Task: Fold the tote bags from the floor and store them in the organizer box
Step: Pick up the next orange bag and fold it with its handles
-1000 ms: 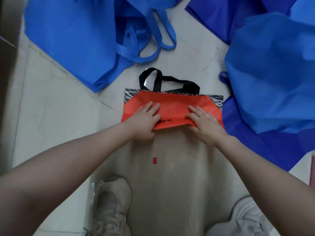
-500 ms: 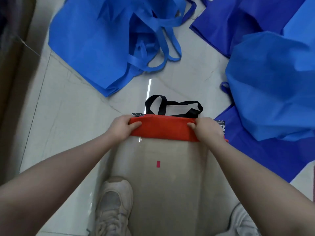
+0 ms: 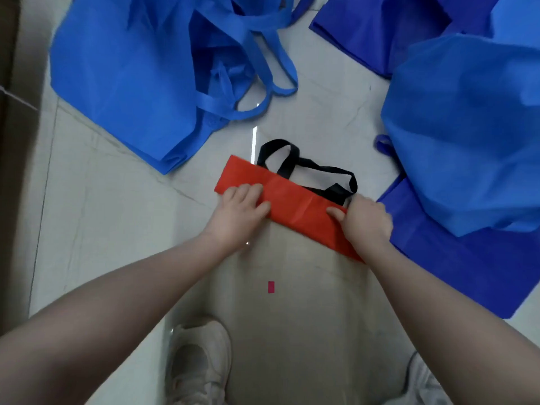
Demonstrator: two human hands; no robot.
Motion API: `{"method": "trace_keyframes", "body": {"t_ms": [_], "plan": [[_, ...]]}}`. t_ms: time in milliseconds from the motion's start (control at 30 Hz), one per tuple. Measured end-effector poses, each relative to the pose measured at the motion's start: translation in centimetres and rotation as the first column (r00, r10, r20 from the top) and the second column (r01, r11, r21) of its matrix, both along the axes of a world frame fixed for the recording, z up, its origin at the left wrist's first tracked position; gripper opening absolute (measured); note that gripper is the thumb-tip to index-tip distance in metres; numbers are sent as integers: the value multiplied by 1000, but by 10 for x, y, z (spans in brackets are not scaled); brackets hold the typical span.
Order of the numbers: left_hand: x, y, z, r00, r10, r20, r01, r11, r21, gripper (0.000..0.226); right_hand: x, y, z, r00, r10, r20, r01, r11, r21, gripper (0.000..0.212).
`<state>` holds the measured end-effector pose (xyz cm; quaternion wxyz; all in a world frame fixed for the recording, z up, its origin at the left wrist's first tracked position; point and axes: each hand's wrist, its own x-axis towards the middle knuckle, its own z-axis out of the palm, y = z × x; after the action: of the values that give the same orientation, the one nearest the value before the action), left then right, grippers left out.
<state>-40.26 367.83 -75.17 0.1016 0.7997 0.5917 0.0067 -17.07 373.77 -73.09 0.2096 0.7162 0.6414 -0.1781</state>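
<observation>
An orange tote bag (image 3: 295, 200) lies folded into a narrow strip on the tiled floor, slanting down to the right. Its black handles (image 3: 292, 162) stick out past its far edge. My left hand (image 3: 242, 209) grips the strip near its left end, fingers curled over the top. My right hand (image 3: 365, 220) grips the strip towards its right end, thumb on the orange face. The organizer box is not in view.
Several blue tote bags lie unfolded around: a light blue one (image 3: 140, 71) at the upper left with looped handles (image 3: 271, 68), a light blue one (image 3: 467, 127) at the right over dark blue ones (image 3: 467, 267). My shoes (image 3: 201, 361) stand below. A dark wall edge (image 3: 11, 141) runs along the left.
The orange bag went from half folded, with its patterned top showing, to a narrow strip. Both hands rolled it away from me and now grip it; the strip has turned to slant.
</observation>
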Motion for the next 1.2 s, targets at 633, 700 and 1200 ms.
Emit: {"method": "trace_keyframes", "body": {"t_ms": [633, 700, 1200], "plan": [[81, 17, -10, 998, 59, 34, -45, 942, -333, 101, 49, -77, 1, 717, -411, -563, 305, 911, -278, 38], [83, 17, -10, 997, 72, 32, -58, 942, -330, 101, 53, -80, 4, 717, -350, -603, 207, 933, -295, 21], [52, 35, -16, 925, -29, 379, 132, 960, -249, 57, 25, -52, 12, 692, -425, -584, 305, 905, -297, 25]]}}
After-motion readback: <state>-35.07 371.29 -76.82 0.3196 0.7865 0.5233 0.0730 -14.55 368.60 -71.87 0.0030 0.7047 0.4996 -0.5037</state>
